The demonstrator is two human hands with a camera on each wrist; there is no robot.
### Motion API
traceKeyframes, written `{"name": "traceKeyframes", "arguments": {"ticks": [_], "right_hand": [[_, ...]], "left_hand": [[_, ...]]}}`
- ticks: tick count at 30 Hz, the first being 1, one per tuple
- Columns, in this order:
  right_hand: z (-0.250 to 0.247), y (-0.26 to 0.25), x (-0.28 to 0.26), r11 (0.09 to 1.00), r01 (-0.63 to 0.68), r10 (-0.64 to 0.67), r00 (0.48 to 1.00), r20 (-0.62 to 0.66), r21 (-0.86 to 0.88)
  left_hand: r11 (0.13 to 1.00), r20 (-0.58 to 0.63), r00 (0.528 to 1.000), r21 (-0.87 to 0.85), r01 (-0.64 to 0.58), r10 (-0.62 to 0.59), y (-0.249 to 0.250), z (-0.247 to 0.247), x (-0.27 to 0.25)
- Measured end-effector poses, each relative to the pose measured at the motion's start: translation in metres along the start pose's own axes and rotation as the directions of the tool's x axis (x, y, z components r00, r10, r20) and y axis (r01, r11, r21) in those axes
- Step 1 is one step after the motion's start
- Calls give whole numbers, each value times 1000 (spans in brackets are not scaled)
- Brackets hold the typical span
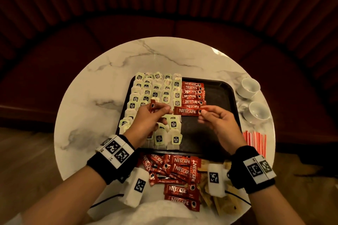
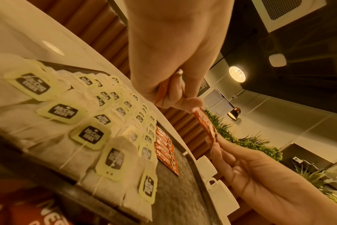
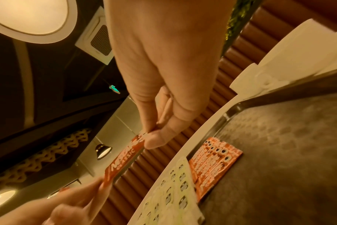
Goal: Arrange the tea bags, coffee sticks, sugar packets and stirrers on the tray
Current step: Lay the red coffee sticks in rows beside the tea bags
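A red Nescafe coffee stick (image 1: 187,111) hangs level over the dark tray (image 1: 215,97). My right hand (image 1: 203,113) pinches its right end, and my left hand (image 1: 161,110) holds its left end. The left hand also grips a second red stick (image 1: 152,106), standing upright above the tea bags (image 1: 155,93) that fill the tray's left half. A column of coffee sticks (image 1: 193,95) lies beside them. The right wrist view shows the shared stick (image 3: 123,158) stretched between thumb and finger of the right hand (image 3: 154,137) and the left hand's fingers (image 3: 83,196).
Loose coffee sticks (image 1: 175,171) and brown sugar packets (image 1: 225,204) lie on the marble table (image 1: 109,78) in front of the tray. Red-and-white stirrers (image 1: 256,139) sit at the right edge. Two white cups (image 1: 249,87) (image 1: 257,113) stand to the tray's right. The tray's right half is bare.
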State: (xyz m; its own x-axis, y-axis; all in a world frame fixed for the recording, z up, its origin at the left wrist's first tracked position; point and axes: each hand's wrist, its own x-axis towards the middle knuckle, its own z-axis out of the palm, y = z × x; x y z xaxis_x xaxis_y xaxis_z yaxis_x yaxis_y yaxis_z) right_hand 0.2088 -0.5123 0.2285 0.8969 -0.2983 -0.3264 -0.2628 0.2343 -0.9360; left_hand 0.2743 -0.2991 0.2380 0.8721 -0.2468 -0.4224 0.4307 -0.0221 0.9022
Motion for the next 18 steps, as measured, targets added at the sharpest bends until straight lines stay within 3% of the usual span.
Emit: {"name": "traceKeyframes", "arguments": {"ticks": [4, 9, 12, 15, 18], "right_hand": [[-27, 9, 15, 993, -109, 102, 983, -152, -41], [-27, 26, 33, 949, -249, 224, 964, -144, -193], [-21, 31, 44, 881, -238, 189, 969, -158, -408], [-18, 32, 53, 748, -180, 87, 981, -175, -639], [-19, 35, 60, 633, -160, 34, 983, -178, -758]], "left_hand": [[997, -28, 997, -35, 74, -75, -1, -7, 3], [991, 6, 991, 1, 132, -132, -5, -4, 3], [989, 18, 989, 15, 148, -148, -6, -1, 3], [988, 7, 988, 23, 152, -152, -6, -3, 1], [988, -17, 988, 7, 156, -156, -7, -8, 1]]}}
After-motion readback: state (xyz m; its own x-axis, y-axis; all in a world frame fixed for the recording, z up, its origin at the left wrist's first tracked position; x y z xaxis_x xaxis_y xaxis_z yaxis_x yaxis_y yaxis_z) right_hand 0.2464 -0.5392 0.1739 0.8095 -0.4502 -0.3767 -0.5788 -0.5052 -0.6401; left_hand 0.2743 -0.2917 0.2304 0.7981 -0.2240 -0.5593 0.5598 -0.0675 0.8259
